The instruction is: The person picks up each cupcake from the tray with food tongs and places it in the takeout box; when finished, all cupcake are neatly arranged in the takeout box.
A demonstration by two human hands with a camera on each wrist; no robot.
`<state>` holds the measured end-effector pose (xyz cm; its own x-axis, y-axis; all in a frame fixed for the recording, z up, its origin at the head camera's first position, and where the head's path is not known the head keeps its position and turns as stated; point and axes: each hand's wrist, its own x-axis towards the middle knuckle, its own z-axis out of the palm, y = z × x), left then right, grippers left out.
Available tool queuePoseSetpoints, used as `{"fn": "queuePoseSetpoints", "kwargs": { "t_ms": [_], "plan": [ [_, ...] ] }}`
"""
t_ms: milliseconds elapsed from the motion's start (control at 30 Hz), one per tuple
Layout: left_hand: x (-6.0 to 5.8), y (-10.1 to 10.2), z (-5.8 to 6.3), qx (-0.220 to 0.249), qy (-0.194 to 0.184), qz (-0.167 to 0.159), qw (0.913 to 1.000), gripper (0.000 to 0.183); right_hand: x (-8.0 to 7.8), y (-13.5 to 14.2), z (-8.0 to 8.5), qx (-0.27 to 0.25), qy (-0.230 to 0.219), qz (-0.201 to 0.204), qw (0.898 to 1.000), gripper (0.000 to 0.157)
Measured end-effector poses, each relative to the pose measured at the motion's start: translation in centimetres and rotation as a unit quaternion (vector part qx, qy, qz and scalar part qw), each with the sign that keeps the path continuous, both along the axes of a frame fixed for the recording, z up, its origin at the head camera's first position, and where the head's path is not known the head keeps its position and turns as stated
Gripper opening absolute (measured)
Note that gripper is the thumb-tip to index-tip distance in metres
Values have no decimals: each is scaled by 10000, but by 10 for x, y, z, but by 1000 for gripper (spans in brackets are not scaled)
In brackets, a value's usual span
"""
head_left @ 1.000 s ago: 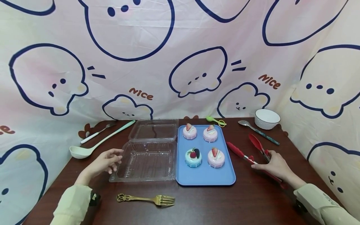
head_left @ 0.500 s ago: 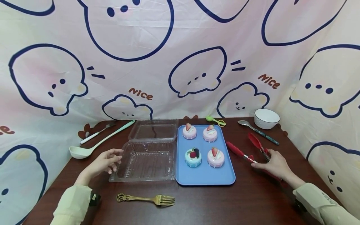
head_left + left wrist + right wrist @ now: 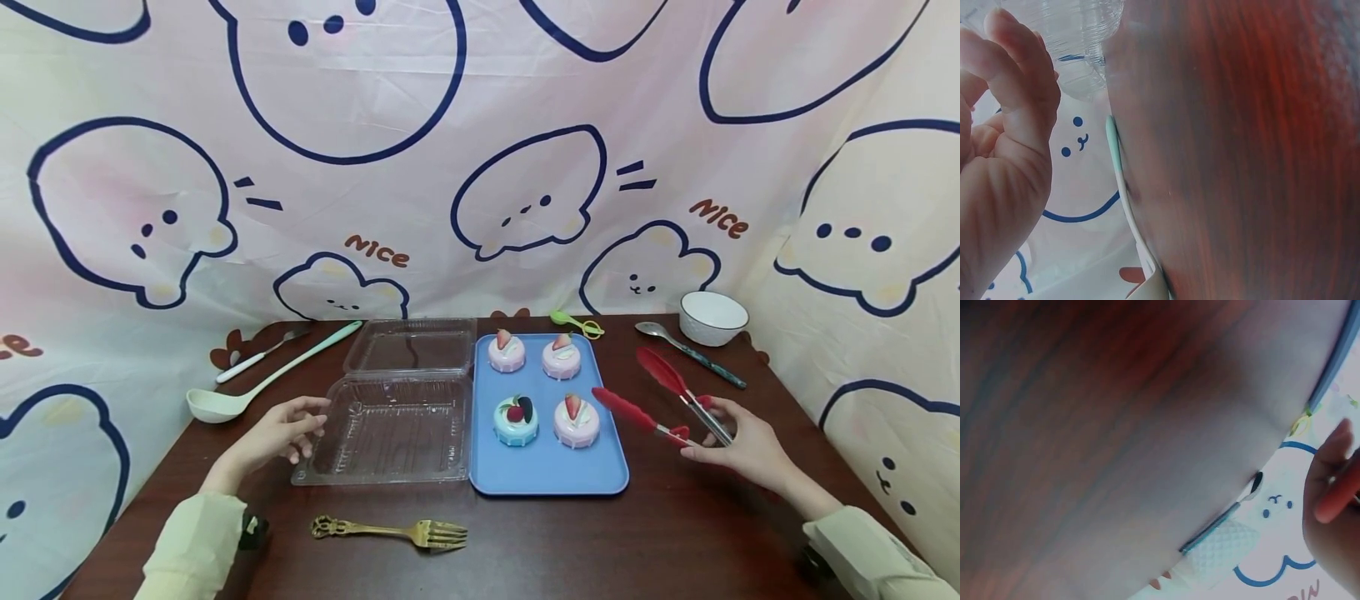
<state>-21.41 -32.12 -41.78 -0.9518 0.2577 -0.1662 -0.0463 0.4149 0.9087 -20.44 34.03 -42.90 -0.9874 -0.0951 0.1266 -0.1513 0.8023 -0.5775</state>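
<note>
My right hand [image 3: 746, 446] grips red-tipped tongs [image 3: 663, 379], whose two arms are spread, one tip over the right edge of the blue tray [image 3: 551, 475]. In the right wrist view, part of the red tongs [image 3: 1341, 490] shows against the palm. Two pink cakes [image 3: 506, 352] stand in the tray's back row; a blue cake [image 3: 515, 421] and another pink cake [image 3: 576, 421] stand nearer. My left hand [image 3: 276, 433] is at the left rim of an opened clear plastic box [image 3: 405, 429], fingers loosely bent and holding nothing. The left wrist view shows that hand [image 3: 1013, 119] beside the box.
A ladle [image 3: 225, 404] and a white-handled fork [image 3: 255, 360] lie at the left. A gold fork [image 3: 397, 531] lies in front. Back right are a spoon [image 3: 693, 354], a white bowl [image 3: 712, 318] and a small green utensil [image 3: 576, 322]. A patterned cloth [image 3: 420, 208] hangs behind.
My right hand has lifted the tongs and shifted them, so their red tips have swung left toward the tray. My left hand, the box and the cakes have stayed in place.
</note>
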Motion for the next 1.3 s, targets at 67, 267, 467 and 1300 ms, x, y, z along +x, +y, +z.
{"fn": "queuePoseSetpoints", "kwargs": {
  "t_ms": [67,267,467,1300],
  "plan": [
    [0,0,0,1,-9,2,10000,56,4,-3,3,29,-10,184,9998,83],
    [0,-1,-1,1,-12,9,10000,55,17,-18,6,111,-11,660,9978,82],
    [0,-2,0,-1,-17,18,10000,55,21,-30,4,31,-85,901,9959,83],
    [0,0,1,-87,1,-5,10000,56,15,-38,-5,-209,-312,1109,9931,75]
  ]
}}
